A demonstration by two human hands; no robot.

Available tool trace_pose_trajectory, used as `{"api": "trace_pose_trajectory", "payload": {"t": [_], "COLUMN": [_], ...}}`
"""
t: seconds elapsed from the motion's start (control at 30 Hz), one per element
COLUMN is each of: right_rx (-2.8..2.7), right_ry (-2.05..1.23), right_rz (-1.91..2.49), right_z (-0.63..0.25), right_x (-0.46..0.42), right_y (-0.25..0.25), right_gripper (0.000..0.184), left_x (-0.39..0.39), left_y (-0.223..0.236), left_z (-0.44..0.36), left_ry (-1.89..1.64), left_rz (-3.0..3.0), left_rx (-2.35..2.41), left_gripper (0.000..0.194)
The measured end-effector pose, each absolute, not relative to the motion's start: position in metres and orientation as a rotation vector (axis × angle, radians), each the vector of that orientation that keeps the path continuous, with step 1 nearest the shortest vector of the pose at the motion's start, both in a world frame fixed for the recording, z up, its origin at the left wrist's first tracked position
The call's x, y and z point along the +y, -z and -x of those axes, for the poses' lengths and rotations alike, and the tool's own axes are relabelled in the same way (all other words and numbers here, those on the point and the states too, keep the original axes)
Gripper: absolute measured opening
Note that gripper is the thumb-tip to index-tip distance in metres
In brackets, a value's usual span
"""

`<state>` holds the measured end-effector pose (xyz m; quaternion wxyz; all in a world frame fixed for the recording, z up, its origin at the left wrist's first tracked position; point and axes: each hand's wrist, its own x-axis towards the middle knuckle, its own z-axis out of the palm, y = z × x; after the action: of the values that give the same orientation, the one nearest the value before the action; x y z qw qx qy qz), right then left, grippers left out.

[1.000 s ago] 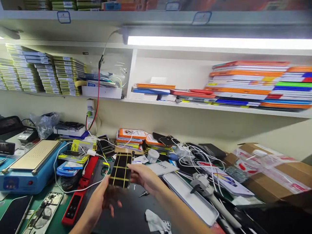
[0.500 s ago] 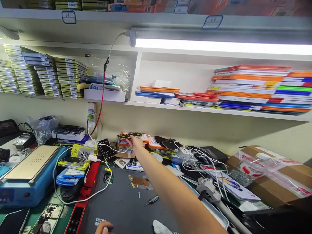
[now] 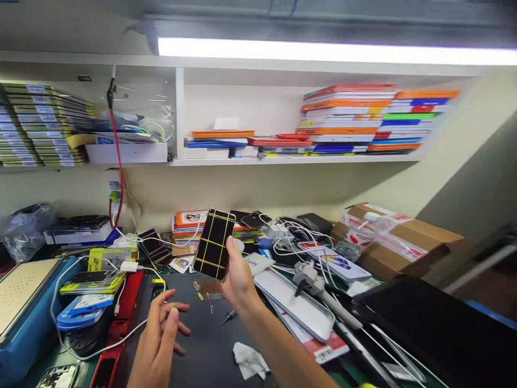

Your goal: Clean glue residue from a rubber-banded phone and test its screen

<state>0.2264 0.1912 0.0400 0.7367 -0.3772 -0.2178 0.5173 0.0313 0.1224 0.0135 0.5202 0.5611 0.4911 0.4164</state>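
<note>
My right hand (image 3: 238,277) grips a flat, phone-sized black panel (image 3: 215,242) by its right edge. Thin yellow lines cross the panel in a grid, and it is tilted upright above the far part of the dark grey mat (image 3: 202,334). To the lower left, my left hand (image 3: 159,339) is raised over the mat, fingers spread, holding nothing. Between the hands lie a small screwdriver (image 3: 229,317) and a brownish flat piece (image 3: 212,290). A crumpled white tissue (image 3: 249,360) rests nearer me.
A blue machine with a metal plate (image 3: 28,307) stands left. Tangled white cables (image 3: 301,231), a pale shallow tray (image 3: 297,302) and a taped cardboard box (image 3: 399,242) fill the right. Stacked orange boxes (image 3: 188,226) sit at the wall, below a shelf (image 3: 291,161).
My right hand has drawn back from the orange stack, bringing the black panel closer and turning its gridded face toward me. My left hand has risen into view and opened. The view has swung right.
</note>
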Motion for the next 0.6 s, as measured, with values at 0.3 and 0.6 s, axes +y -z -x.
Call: {"api": "trace_pose_trajectory", "payload": {"t": [0.3, 0.6], "right_rx": [-0.539, -0.546], "right_ry": [-1.591, -1.659], "right_rz": [0.53, 0.293], "right_z": [-0.236, -0.253], "right_x": [0.101, 0.087], "right_y": [-0.04, -0.035], "right_gripper": [0.068, 0.069], "left_x": [0.112, 0.09], "left_y": [-0.018, -0.025], "left_z": [-0.095, -0.105], "left_ry": [-0.906, -0.879], "left_rz": [-1.282, -1.275], "left_rx": [0.975, 0.98], "left_gripper": [0.065, 0.067]}}
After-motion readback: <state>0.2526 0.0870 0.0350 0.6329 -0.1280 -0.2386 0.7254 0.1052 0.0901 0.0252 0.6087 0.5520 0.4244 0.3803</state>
